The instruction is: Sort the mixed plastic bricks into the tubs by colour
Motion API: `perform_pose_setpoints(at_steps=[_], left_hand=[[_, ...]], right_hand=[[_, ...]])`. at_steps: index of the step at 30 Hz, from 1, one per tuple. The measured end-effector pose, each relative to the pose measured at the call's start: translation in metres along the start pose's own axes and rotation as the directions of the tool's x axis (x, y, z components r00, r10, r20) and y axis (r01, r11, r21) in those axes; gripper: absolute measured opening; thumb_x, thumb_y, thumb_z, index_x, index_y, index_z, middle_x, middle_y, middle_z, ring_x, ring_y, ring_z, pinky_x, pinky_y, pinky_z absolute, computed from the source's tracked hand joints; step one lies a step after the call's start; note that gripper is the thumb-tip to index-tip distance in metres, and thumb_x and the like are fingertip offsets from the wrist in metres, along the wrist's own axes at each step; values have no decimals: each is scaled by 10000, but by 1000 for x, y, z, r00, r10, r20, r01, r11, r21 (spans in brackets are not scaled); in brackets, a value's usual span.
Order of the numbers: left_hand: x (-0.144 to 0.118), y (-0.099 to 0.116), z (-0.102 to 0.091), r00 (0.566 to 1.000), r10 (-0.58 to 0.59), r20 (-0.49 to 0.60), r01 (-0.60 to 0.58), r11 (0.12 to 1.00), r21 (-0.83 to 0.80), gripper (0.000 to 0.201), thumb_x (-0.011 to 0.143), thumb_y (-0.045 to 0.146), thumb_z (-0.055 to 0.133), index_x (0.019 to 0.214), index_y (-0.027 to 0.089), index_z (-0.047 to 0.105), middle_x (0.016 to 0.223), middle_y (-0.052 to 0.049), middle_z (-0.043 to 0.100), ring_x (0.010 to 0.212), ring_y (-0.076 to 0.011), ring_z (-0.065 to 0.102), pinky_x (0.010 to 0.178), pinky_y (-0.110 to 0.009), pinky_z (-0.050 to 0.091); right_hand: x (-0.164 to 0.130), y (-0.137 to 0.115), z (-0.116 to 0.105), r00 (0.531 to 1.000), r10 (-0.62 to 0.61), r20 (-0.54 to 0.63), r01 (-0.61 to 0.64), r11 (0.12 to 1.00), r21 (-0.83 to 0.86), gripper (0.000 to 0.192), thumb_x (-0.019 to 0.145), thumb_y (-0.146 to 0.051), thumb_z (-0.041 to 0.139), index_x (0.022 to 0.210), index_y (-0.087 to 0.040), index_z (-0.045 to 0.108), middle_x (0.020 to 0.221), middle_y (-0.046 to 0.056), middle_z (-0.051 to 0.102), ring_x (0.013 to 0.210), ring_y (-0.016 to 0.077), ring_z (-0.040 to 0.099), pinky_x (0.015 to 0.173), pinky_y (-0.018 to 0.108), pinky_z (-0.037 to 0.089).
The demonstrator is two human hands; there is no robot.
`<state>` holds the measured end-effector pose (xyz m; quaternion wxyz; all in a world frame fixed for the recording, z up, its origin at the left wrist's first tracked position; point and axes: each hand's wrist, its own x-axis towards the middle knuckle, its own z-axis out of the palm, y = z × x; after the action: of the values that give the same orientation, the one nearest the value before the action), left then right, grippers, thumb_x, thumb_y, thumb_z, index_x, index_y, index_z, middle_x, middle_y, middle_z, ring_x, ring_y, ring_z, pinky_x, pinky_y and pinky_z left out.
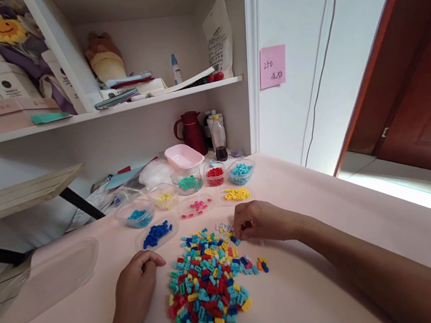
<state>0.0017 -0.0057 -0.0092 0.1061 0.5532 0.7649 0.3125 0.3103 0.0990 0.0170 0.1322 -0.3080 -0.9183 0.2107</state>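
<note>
A heap of small mixed-colour bricks (205, 284) lies on the pale pink table (323, 287) in front of me. My right hand (261, 221) rests at the heap's far right edge, fingertips pinched around what looks like a small orange piece. My left hand (136, 282) lies on the table left of the heap, fingers curled, holding nothing that I can see. Beyond the heap stand clear tubs of sorted bricks: dark blue (156, 234), light blue (139, 217), pink (197, 206), yellow (237, 194), green (189, 183), red (215, 176), teal (241, 171).
A clear plastic lid (41, 284) lies at the table's left. A pink tub (184, 157), a dark red jug (193, 131) and a bottle (219, 138) stand at the back under a cluttered shelf (108, 110). A wooden bench top (14, 196) juts in at left.
</note>
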Motion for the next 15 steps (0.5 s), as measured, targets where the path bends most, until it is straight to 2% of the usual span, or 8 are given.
perform_pose_setpoints(at_steps=[4, 7, 15], left_hand=[[-1, 2, -1, 1000, -11, 4, 11, 1000, 6, 251, 716, 214, 401, 663, 243, 644, 807, 33, 708, 792, -186, 634, 677, -240, 423], [-2, 4, -1, 1000, -23, 10, 23, 1000, 2, 253, 719, 214, 399, 663, 246, 643, 811, 35, 708, 793, -186, 635, 671, -238, 422], [-1, 1, 0, 1000, -25, 5, 25, 1000, -8, 244, 713, 207, 410, 659, 247, 644, 833, 38, 709, 829, -188, 638, 692, -238, 425]], right_hand=[[-2, -3, -1, 1000, 1, 9, -1, 1000, -27, 151, 713, -132, 647, 796, -230, 726, 891, 7, 671, 764, 137, 583, 636, 225, 394], [-4, -6, -3, 998, 34, 60, -33, 999, -5, 192, 678, -90, 645, 781, -229, 729, 874, 1, 666, 733, 126, 578, 614, 213, 389], [-7, -9, -12, 989, 65, 131, -67, 998, 12, 193, 663, -106, 692, 809, -228, 724, 895, 0, 651, 738, 125, 574, 626, 213, 397]])
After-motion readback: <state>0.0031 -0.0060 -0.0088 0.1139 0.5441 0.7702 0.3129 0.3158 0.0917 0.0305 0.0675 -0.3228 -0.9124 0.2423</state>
